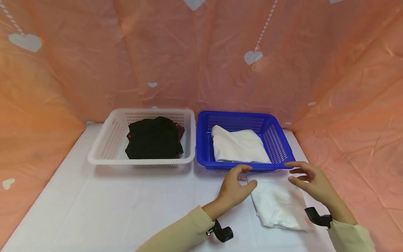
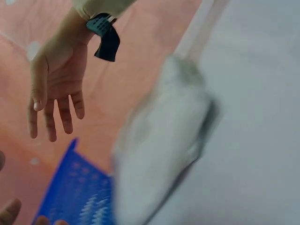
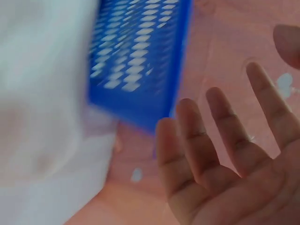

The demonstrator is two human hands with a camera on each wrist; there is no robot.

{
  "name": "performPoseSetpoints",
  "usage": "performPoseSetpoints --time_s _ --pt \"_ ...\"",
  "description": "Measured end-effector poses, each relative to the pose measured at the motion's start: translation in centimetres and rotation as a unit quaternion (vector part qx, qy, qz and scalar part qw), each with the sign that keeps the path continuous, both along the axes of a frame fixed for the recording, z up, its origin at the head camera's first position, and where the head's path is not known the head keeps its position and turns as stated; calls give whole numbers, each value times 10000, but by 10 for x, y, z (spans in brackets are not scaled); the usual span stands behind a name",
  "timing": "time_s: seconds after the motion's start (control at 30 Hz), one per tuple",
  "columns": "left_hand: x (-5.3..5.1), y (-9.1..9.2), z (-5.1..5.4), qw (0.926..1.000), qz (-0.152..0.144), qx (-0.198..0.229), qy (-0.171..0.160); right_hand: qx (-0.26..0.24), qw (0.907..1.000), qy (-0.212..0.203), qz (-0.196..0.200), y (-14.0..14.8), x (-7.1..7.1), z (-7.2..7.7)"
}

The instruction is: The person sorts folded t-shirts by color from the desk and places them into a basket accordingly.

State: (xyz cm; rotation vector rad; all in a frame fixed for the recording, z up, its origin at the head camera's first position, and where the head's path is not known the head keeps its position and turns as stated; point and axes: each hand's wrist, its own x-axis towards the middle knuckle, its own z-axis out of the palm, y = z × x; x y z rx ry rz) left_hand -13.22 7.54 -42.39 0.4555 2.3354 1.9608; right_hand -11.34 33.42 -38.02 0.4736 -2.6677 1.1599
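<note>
A folded white cloth [image 1: 280, 206] is in front of the blue basket [image 1: 204, 140], between and below my hands. It is blurred in the left wrist view [image 2: 161, 140], and I cannot tell whether it lies fully on the table. My left hand [image 1: 234, 189], fingers loosely bent, hovers by the basket's front rim with nothing held. To the right, my right hand [image 1: 315, 182] is near the basket's front right corner, also holding nothing; its fingers are spread in the right wrist view [image 3: 229, 164]. Another white cloth [image 1: 239, 145] lies folded inside the blue basket.
A white basket [image 1: 102, 147] stands directly left of the blue one, with dark clothing [image 1: 154, 138] in it. Both rest on a white-covered table [image 1: 104, 210]. Orange curtains [image 1: 176, 52] with white hearts enclose the back and sides.
</note>
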Motion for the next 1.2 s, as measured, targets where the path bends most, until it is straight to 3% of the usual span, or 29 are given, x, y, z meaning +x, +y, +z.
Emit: performPoseSetpoints --time_s 0.17,0.33,0.67,0.93,1.2 --pt "12 11 -21 9963 -157 -376 -753 998 9933 -182 -562 19 13 -15" --pt "19 17 -35 9922 -162 -604 -1076 1416 9854 -516 -788 36 20 -31" --pt "20 21 -48 9887 -187 -606 -1360 1164 9839 -1260 -509 48 21 -52" --pt "20 22 -48 9843 -483 -356 -1658 1006 9784 -1745 -465 46 12 -60" --pt "15 22 -50 9810 -933 -421 -1646 455 9725 -2255 -373 43 7 -65"
